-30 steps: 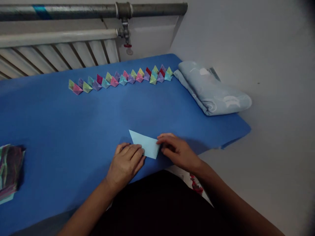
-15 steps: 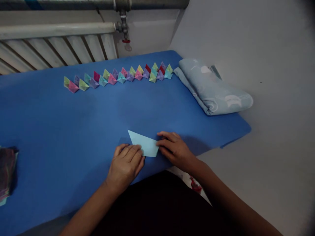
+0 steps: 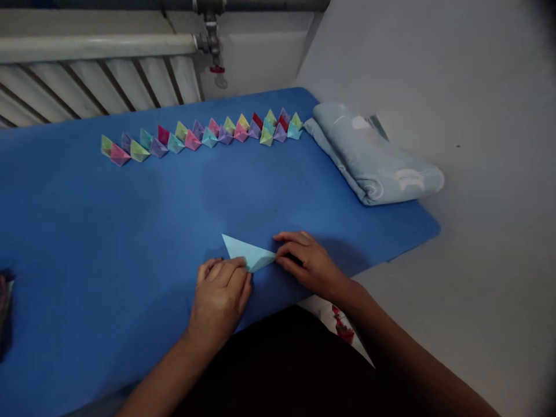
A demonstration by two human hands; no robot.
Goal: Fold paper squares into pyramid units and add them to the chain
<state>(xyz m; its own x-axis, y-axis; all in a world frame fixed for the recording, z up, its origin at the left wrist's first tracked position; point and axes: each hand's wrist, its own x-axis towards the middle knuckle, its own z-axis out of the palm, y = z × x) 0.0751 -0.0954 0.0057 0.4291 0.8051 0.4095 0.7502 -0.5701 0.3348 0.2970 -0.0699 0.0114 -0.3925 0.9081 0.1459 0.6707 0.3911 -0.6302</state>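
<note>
Most of the frame is taken up by a blue table (image 3: 130, 220), grey wall (image 3: 478, 87) at right. Upper left is filled by a white radiator (image 3: 99, 47). Dark clothing (image 3: 269, 370) is seen bottom centre. A folded light-blue cloth (image 3: 373, 153) with a white pattern is set on the table, right of centre.

Across the upper part of the table, small folded paper pieces (image 3: 192, 140) are lined up in staggered rows: pink, green, purple, blue, yellow, red. Right end of the line: just beside the cloth.

Left hand (image 3: 221, 295), lower centre: fingers kept together, laid over the lower-left part of the paper; whether it is pinched from below cannot be told, thumb mostly hidden. Right hand (image 3: 308, 263), right of it: paper's right corner is pinched between fingertips, nearly closed; one finger is held out above, apart from the paper.

Light-blue paper (image 3: 249, 252): located between both hands, just below frame centre, near the table's near edge. Folded, pointed at upper left and right.

Smallest: red valve handle (image 3: 217, 69), mounted beside the radiator.
</note>
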